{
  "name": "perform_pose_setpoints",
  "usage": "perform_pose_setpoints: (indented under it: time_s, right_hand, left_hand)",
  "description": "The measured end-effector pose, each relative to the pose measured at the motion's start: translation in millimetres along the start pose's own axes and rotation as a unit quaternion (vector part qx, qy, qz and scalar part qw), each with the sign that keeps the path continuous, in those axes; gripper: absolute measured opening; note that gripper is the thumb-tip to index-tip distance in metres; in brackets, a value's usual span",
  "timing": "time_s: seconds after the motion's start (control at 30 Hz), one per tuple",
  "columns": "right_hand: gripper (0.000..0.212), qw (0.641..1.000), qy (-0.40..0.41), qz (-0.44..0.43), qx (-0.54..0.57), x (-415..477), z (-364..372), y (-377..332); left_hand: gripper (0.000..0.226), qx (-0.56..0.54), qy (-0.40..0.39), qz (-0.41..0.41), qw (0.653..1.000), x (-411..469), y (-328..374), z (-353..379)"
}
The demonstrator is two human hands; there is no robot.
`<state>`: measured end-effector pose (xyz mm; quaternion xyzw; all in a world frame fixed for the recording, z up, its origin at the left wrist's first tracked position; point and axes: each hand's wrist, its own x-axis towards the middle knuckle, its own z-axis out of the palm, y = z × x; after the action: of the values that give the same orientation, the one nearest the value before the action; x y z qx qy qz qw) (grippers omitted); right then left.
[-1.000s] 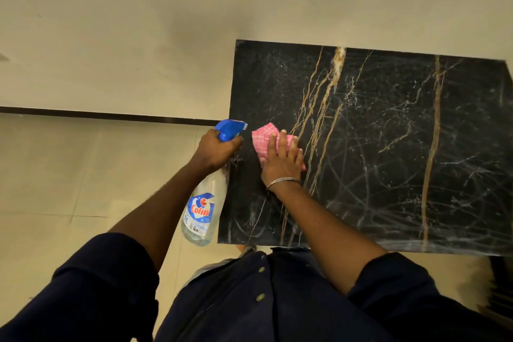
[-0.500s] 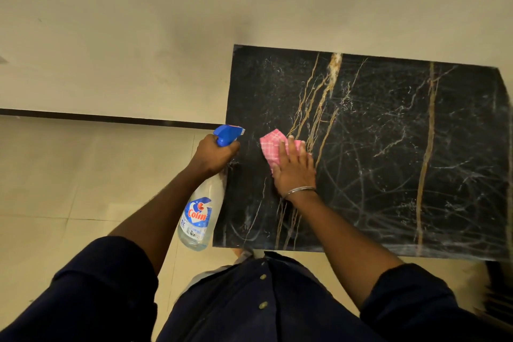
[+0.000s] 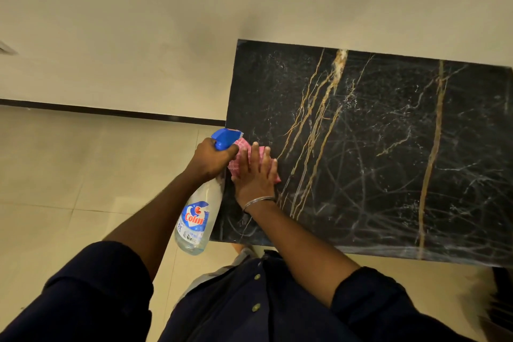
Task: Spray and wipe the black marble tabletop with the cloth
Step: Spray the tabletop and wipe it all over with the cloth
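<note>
The black marble tabletop (image 3: pixel 388 147) with gold and white veins fills the right half of the view and shows wet wipe streaks. My right hand (image 3: pixel 254 175) lies flat, fingers spread, pressing a pink checked cloth (image 3: pixel 241 157) onto the tabletop near its left edge. My left hand (image 3: pixel 212 159) grips the neck of a clear spray bottle (image 3: pixel 194 219) with a blue trigger head (image 3: pixel 224 137). The bottle hangs just off the table's left edge, right beside the cloth.
A cream wall (image 3: pixel 138 22) rises behind the table, with a dark skirting strip (image 3: pixel 111 111) at its foot. Beige floor tiles (image 3: pixel 69 175) lie to the left. A dark object (image 3: pixel 502 294) shows at the lower right corner.
My right hand has slid the cloth left toward the table's left edge, so it now sits against the bottle's trigger head. The left hand with the bottle stays about where it was.
</note>
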<state>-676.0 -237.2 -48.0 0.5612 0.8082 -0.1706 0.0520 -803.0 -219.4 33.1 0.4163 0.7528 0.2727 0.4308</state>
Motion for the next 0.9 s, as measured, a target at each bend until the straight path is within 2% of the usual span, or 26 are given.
perform_pose_setpoints:
  time_s: [0.07,0.2,0.33,0.43,0.57,0.63,0.77,0.9]
  right_hand:
    - [0.089,1.000,-0.002,-0.015,-0.005,1,-2,1]
    - [0.075,0.999,0.002,-0.037,-0.012,-7,-5,34]
    - [0.069,0.998,0.053,0.038,-0.028,-26,-7,81]
    - [0.071,0.995,0.051,0.081,-0.026,-39,-9,107]
    - [0.075,0.991,0.062,0.119,-0.020,-44,-8,93]
    - [0.077,0.993,0.071,0.097,-0.003,-46,-4,69]
    - [0.080,0.999,0.041,-0.007,0.013,-50,13,9]
    - [0.091,0.995,-0.028,-0.088,-0.028,-51,15,-26]
  left_hand:
    - [0.030,0.010,0.003,-0.001,1.000,-1,0,1]
    - [0.024,0.013,-0.011,0.002,1.000,-5,0,3]
    - [0.025,0.002,-0.043,0.006,0.999,-11,-1,3]
    - [0.026,-0.001,-0.047,0.009,0.999,-17,-4,4]
    - [0.024,0.002,-0.023,0.018,1.000,-26,-9,3]
    - [0.024,0.004,-0.016,0.019,1.000,-30,-12,3]
    - [0.020,0.008,0.007,0.014,1.000,-36,-20,-1]
    - [0.018,0.021,0.024,0.018,0.999,-40,-23,-4]
